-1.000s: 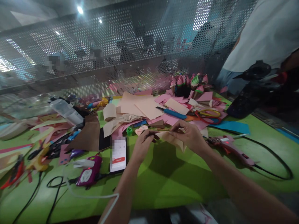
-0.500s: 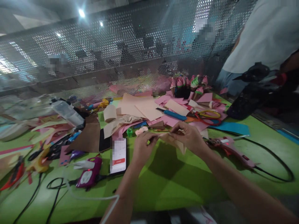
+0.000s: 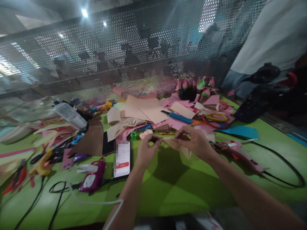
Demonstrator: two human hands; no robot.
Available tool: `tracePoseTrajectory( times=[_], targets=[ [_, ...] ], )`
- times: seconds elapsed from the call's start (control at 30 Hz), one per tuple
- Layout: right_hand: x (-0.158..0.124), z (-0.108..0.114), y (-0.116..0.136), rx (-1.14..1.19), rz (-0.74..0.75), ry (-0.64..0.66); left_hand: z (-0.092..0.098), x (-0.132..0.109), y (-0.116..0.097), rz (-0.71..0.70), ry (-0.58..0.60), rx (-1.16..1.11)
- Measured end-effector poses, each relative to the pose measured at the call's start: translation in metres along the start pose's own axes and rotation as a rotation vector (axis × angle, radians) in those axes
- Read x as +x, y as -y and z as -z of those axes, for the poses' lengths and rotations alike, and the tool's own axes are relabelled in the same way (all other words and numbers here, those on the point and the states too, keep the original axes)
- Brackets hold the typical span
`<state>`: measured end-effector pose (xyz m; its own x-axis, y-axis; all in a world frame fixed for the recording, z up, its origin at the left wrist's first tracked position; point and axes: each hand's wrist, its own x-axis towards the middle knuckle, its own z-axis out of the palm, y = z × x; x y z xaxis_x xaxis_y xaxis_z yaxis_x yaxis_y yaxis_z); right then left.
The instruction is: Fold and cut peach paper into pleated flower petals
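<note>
Between my two hands is a piece of peach paper point(image 3: 178, 146), held above the green table point(image 3: 172, 195) and casting a shadow on it. My left hand point(image 3: 148, 150) pinches the paper's left end between thumb and fingers. On the other side, my right hand point(image 3: 193, 140) grips its top edge, with part of the sheet hanging below the fingers. Just beyond the left hand lie a small pale pink paper piece point(image 3: 145, 134) and a green cap-like object point(image 3: 133, 135). A blue-handled cutter point(image 3: 178, 117) rests on the paper pile behind.
A pink glue gun point(image 3: 244, 156) with a black cable lies at right. Left of my hands are a lit phone point(image 3: 122, 159) and a purple power strip point(image 3: 93, 177). Paper ice cream cones point(image 3: 201, 83) stand at the back. Scissors point(image 3: 217, 118) lie among pink sheets. A person stands at right.
My left thumb and fingers have shifted slightly on the paper's end. Both hands still hold the sheet in nearly the same place. The whole view has moved a little.
</note>
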<state>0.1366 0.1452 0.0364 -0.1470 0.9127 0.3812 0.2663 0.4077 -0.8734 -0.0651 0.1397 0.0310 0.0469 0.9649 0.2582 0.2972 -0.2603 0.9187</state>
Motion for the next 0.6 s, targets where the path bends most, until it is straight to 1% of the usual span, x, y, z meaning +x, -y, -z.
tracePoseTrajectory(
  times=[0.2, 0.33, 0.47, 0.6],
  targets=[
    [-0.0002, 0.0005, -0.0014, 0.012, -0.001, -0.008, -0.0004, 0.0007, 0.0028, 0.024, -0.022, -0.068],
    [0.0001, 0.0013, -0.0029, 0.012, 0.008, -0.004, -0.0016, -0.0004, 0.0019, 0.073, 0.008, -0.158],
    [0.0008, 0.0022, -0.0061, -0.034, 0.015, -0.017, -0.0022, -0.0010, 0.0011, 0.090, 0.002, -0.217],
    [0.0011, 0.0022, -0.0076, -0.035, 0.013, -0.019, -0.0023, -0.0014, 0.0007, 0.122, 0.036, -0.308]
  ],
)
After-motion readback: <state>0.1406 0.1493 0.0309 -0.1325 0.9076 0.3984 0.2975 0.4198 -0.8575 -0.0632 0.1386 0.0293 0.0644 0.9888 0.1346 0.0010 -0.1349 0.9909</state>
